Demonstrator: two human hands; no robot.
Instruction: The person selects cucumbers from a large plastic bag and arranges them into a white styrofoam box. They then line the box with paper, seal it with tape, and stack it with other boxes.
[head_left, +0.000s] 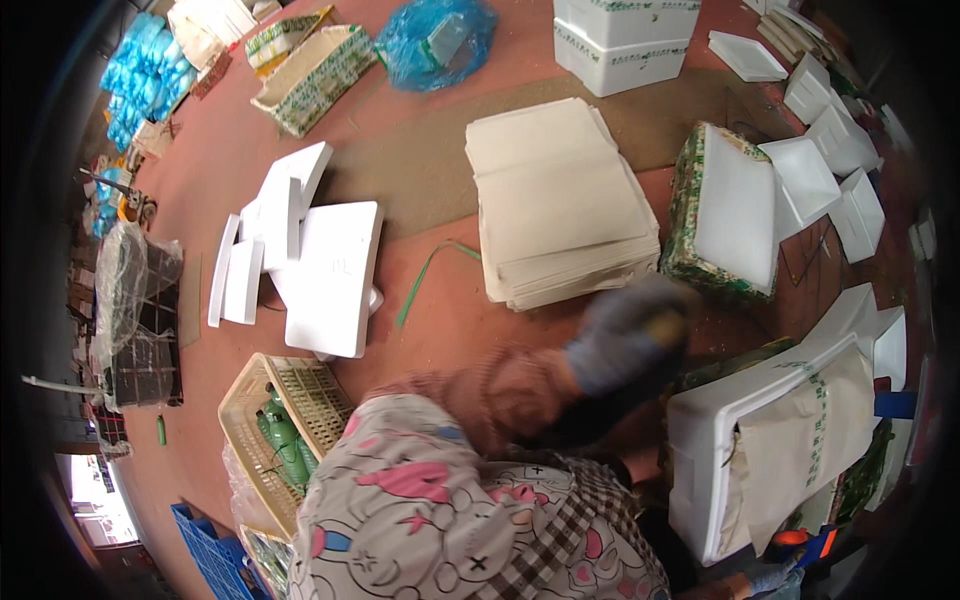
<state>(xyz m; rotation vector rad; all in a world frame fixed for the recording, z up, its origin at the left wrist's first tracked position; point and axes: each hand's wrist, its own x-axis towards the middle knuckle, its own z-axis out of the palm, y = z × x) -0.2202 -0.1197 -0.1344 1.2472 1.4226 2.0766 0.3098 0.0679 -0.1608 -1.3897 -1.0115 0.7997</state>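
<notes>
My left hand (636, 335), in a grey glove, is blurred in front of my body. It is nearest the front edge of a stack of flat beige paper sheets (555, 187); whether it holds anything is unclear. At the lower right edge my gloved right hand (774, 576) is closed on a blue and orange hand tool (816, 549), which looks like a tape dispenser. Just above it, a white foam box (694, 450) lies tilted, with a printed paper sheet (806, 442) over its opening. Green leafy produce (862, 476) shows beside that box.
Several white foam lids (334, 281) lie on the red floor left of the paper. A beige plastic crate (244, 409) holds green bottles (285, 442). A foam box in patterned wrap (686, 202) and stacked foam boxes (626, 52) stand beyond. A green strap (420, 285) lies on the floor.
</notes>
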